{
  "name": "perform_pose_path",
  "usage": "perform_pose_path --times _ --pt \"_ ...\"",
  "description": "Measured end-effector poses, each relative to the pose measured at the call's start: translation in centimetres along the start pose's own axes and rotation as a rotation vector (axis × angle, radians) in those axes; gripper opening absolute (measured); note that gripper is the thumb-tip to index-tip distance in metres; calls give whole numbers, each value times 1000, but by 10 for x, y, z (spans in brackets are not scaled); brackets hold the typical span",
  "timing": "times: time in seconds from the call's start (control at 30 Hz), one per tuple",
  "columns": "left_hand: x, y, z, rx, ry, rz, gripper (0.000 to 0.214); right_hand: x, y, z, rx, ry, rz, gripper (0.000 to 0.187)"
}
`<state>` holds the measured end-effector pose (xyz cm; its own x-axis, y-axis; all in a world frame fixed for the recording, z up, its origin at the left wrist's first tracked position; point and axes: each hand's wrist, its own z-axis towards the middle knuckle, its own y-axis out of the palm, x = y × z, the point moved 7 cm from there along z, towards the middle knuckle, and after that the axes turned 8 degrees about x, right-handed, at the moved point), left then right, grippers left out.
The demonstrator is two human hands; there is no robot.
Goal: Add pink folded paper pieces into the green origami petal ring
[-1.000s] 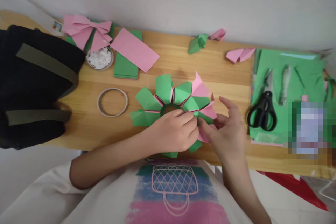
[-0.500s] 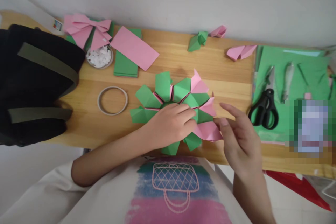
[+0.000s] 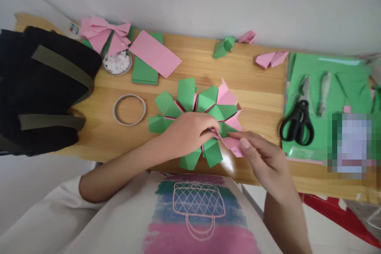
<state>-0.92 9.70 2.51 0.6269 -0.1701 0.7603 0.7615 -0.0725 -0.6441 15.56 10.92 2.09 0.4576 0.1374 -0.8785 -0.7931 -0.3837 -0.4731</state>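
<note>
A flower-like ring of folded green paper petals (image 3: 186,95) lies on the table, with pink folded pieces (image 3: 228,95) set along its right side. My left hand (image 3: 193,131) reaches over the ring's middle, its fingers curled and pinching the inner end of a pink folded paper piece (image 3: 230,145). Holding that piece's outer end from the right is my right hand (image 3: 264,158), thumb and forefinger closed on it. The pink piece sits between two green petals at the lower right. My left hand hides the centre of the ring.
A tape roll (image 3: 129,110) lies left of the ring, near a black bag (image 3: 44,91). Behind are pink paper (image 3: 156,53), a bowl of white scraps (image 3: 117,62) and folded pieces (image 3: 224,46). Black-handled scissors (image 3: 297,123) rest on a green sheet (image 3: 321,67) at right.
My right hand has moved slightly left and closed its thumb and forefinger on the pink piece. My left fingers have shifted down onto its inner end, and the piece has tilted.
</note>
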Motion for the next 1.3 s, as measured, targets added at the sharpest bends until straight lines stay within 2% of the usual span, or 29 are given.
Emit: perform_pose_path --times 0.1,0.2,0.3,0.47,0.6,0.77,0.87,1.0,1.17,1.3 --pt "-5 2 2 -25 -155 -175 14 5 1 -5 -20 54 27 20" --pt "-5 5 5 -48 -220 -273 17 4 2 -9 -52 55 5 21" --pt "-1 5 7 -50 -184 -236 16 -2 1 -11 -44 26 -112 24" --pt "7 6 9 -60 -116 -178 18 -28 0 -4 88 -126 -383 27" --pt "12 3 10 -53 -40 -112 19 -42 12 5 63 -211 -454 16" --pt "14 7 13 -112 -5 -41 17 -44 13 11 101 -204 -503 15" --pt "14 10 15 -131 -29 -52 18 -38 11 12 72 -121 -449 16" --pt "11 11 19 -129 -89 -74 18 -20 8 9 -18 70 -228 26" --pt "10 12 21 -182 -73 -77 21 16 -23 -2 228 296 -198 25" --pt "8 12 21 -185 -84 -79 20 30 -12 -11 106 332 16 22"
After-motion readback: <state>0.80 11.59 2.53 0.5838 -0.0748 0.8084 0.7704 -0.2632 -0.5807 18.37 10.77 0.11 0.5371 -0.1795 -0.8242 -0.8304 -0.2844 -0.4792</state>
